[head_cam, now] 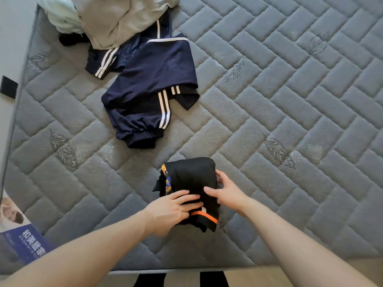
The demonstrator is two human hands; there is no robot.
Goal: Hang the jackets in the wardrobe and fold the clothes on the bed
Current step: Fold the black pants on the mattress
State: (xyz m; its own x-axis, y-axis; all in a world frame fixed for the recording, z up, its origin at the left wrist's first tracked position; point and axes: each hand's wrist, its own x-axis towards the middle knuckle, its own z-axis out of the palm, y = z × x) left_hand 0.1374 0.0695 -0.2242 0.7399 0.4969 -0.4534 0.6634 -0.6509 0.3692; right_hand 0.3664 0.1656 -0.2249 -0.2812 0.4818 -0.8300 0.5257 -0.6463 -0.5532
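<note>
On the near part of the bed (269,79), close to its front edge, lies a black garment (194,179) with orange trim and a coloured print showing at one side, folded into a compact bundle. The left hand (172,210) lies flat on top of the bundle with its fingers straight, pressing the fabric down; the right hand (226,193) touches the bundle's far-right side, thumb on top and fingers loosely spread against the edge, not clenched on anything.

The step in hand looks like finishing and squaring this fold. To do it well, the left palm should pin the layers while the right hand tucks in the loose edge and smooths outward, so the orange-trimmed corner hanging out at the near side does not spring open. A loose flap also sticks out beyond the bundle on the side away from the right hand and probably needs tucking.

Beyond the bundle, a navy tracksuit piece (153,79) with white stripes lies crumpled and unfolded. Farther still, a beige garment (116,19) and a pale mint garment (62,15) are heaped together.

The bed is bare: a grey quilted mattress in a brick pattern with stitched feathers, soft enough that folds may shift. Nearer than the bundle and off to the left-hand side, a blue printed label (27,245) sits at the mattress corner, and pale floor (290,274) shows past the front edge.
</note>
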